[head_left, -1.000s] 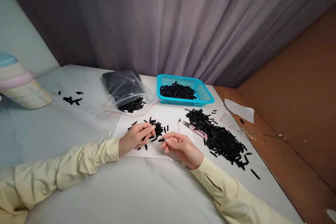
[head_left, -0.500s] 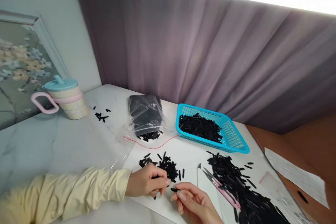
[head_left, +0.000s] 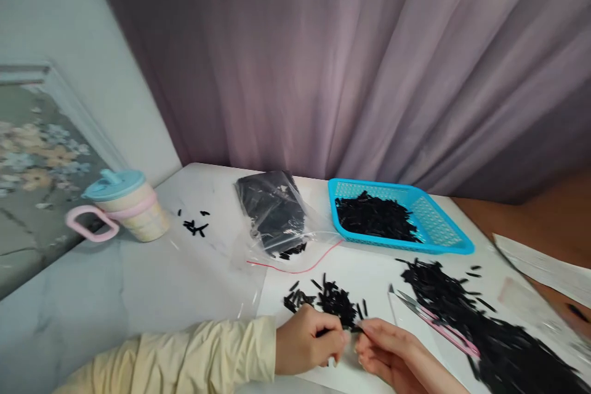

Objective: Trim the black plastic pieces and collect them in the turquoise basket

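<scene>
My left hand point(head_left: 307, 340) and my right hand point(head_left: 392, 354) meet at the bottom of the view over a white sheet point(head_left: 369, 280). Together their fingertips pinch one small black piece point(head_left: 354, 327) at the near edge of a small pile of black pieces point(head_left: 330, 301). Pale yellow sleeves cover both arms. To the right lies a big heap of black pieces point(head_left: 484, 329) with pink thread snips point(head_left: 434, 320) at its left edge.
A blue basket point(head_left: 443, 231) holding black pieces stands at the back. A clear zip bag point(head_left: 277, 218) with black contents lies left of it. A lidded cup with a pink handle point(head_left: 122, 206) and a few stray pieces point(head_left: 194, 226) sit at far left. Curtain behind.
The view has tilted up and swung left, so the table sits lower in the picture. My hands have drawn together, and both now pinch one black piece.
</scene>
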`<state>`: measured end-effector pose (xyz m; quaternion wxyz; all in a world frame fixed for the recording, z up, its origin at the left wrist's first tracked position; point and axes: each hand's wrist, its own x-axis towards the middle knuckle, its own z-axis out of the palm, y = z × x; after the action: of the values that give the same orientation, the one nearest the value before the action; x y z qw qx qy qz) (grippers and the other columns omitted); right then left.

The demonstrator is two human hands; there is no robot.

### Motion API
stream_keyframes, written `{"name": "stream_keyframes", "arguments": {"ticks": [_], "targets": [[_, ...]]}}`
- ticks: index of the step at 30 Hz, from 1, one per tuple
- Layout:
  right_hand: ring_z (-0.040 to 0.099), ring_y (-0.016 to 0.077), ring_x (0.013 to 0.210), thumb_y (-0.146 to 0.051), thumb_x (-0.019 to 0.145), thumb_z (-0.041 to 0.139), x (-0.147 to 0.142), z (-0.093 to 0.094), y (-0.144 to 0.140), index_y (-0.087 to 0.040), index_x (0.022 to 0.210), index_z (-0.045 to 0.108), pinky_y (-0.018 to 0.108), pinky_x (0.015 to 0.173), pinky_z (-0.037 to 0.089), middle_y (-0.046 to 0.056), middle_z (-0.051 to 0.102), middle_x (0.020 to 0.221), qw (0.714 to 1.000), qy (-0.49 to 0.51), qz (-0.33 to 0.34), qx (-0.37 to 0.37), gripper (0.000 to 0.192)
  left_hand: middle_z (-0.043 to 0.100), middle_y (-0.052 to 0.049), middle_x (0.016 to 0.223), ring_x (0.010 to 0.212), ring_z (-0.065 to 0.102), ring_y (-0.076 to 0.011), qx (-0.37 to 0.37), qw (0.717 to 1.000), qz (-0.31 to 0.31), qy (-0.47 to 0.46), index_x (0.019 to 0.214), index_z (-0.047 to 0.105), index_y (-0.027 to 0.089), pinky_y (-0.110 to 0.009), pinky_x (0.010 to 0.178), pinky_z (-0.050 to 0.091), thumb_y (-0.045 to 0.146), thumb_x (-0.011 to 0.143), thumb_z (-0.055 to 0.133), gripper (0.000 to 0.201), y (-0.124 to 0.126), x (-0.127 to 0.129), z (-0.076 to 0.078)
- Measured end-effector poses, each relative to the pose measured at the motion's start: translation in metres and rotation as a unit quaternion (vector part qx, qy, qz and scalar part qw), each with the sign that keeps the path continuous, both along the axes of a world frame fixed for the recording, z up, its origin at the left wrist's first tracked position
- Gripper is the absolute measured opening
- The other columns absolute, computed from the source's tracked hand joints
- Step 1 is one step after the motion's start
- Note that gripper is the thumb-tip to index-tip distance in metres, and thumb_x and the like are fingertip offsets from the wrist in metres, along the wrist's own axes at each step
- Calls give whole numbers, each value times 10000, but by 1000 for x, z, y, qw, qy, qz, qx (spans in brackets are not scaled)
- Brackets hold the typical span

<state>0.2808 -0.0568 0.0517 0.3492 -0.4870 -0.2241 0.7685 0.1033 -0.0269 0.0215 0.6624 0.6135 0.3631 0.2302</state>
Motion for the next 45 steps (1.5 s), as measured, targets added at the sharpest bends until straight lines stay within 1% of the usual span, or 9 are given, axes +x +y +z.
{"name": "stream_keyframes", "arguments": {"ticks": [6, 14, 18, 22, 25, 28, 30, 37, 45], "targets": [[550, 108, 572, -267, 679, 702, 0, -5, 4, -119, 702, 615, 224, 582, 417, 62, 665, 683, 999, -2, -30, 34, 173, 281, 87, 383, 325, 220, -46, -79, 996, 4, -41, 544, 399, 175, -197, 339, 149, 590, 763, 414, 470, 3, 2, 8], [507, 82, 506, -292, 647, 736, 19, -21, 8, -122, 724, 605, 205, 519, 367, 71, 684, 666, 993, 67, -60, 74, 228, 317, 93, 431, 355, 236, -41, -17, 999, 30, 24, 608, 448, 156, -177, 352, 165, 516, 756, 467, 389, 39, 29, 30], [506, 78, 504, -291, 659, 734, 27, -21, 13, -121, 736, 611, 206, 527, 372, 65, 684, 656, 989, 85, -74, 91, 223, 297, 99, 458, 370, 214, -48, -9, 999, 36, 37, 740, 523, 146, -171, 348, 150, 473, 780, 468, 334, 50, 37, 28], [529, 85, 552, -292, 688, 718, 29, -23, 18, -128, 752, 608, 217, 567, 391, 74, 700, 722, 984, 90, -92, 125, 208, 324, 81, 469, 400, 273, -62, 89, 993, 54, 52, 854, 608, 124, -180, 369, 216, 375, 837, 435, 306, 47, 37, 15], [542, 98, 584, -291, 696, 713, 28, -26, 19, -137, 772, 611, 230, 578, 399, 74, 703, 748, 981, 96, -93, 141, 200, 508, 19, 568, 523, 461, -97, 217, 971, 73, 65, 910, 648, 124, -196, 470, 370, 292, 865, 431, 277, 40, 35, 9], [545, 110, 601, -291, 703, 707, 28, -29, 18, -143, 795, 621, 248, 580, 408, 75, 703, 768, 980, 96, -81, 156, 194, 635, -48, 749, 677, 562, -122, 333, 940, 38, 63, 961, 654, 115, -214, 630, 445, 211, 879, 432, 255, 36, 32, 7], [545, 118, 620, -292, 717, 696, 29, -29, 18, -146, 803, 627, 257, 586, 414, 74, 701, 780, 979, 92, -71, 165, 183, 645, -58, 750, 638, 560, -112, 384, 922, 12, 56, 1006, 644, 103, -206, 614, 444, 184, 890, 426, 260, 34, 31, 5], [485, 91, 542, -305, 769, 648, 30, -28, 15, -156, 792, 636, 255, 561, 390, 59, 700, 774, 977, 76, -64, 191, 151, 611, -47, 674, 541, 506, -92, 467, 883, -6, 39, 1062, 628, 94, -188, 534, 418, 155, 896, 431, 264, 34, 30, 2], [443, 85, 495, -316, 744, 671, 30, -29, 16, -167, 757, 668, 270, 554, 357, 51, 707, 726, 980, 65, -73, 175, 150, 594, -36, 656, 518, 498, -81, 497, 868, 5, 22, 1092, 622, 100, -164, 513, 424, 169, 909, 418, 282, 32, 31, 5]]}}
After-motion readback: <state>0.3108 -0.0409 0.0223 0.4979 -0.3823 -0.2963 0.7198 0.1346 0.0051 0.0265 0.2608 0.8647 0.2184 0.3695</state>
